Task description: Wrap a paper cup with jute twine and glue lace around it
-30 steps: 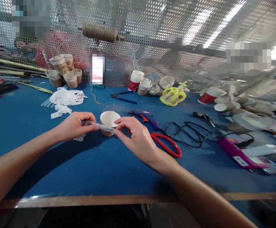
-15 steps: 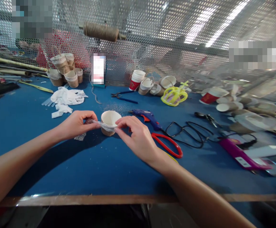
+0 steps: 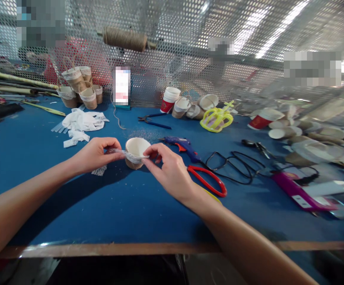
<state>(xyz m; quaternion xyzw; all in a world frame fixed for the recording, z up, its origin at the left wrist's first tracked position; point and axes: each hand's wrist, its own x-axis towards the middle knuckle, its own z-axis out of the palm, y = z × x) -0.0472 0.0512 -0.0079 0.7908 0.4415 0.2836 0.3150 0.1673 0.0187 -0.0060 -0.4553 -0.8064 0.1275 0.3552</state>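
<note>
A small paper cup (image 3: 135, 163) with a brown-wrapped outside and a white inside stands on the blue table in front of me. Across its near side, just below the rim, runs a strip of white lace ribbon (image 3: 133, 156). My left hand (image 3: 102, 155) pinches the ribbon's left end between thumb and fingers, left of the cup. At the cup's right edge, my right hand (image 3: 167, 168) pinches the ribbon's other end against the rim. A small patterned scrap (image 3: 99, 170) lies under my left wrist.
Right of the cup lie a blue glue gun (image 3: 184, 146) with a looped black cord and red-handled scissors (image 3: 209, 181). Pliers (image 3: 155, 120) and a yellow basket-shaped piece (image 3: 216, 120) lie behind. White lace (image 3: 84, 119) and finished small baskets (image 3: 80, 87) stand at back left.
Both hands keep their pinch on the lace ribbon. The ribbon lies slightly closer along the cup's front; the view has shifted a little.
</note>
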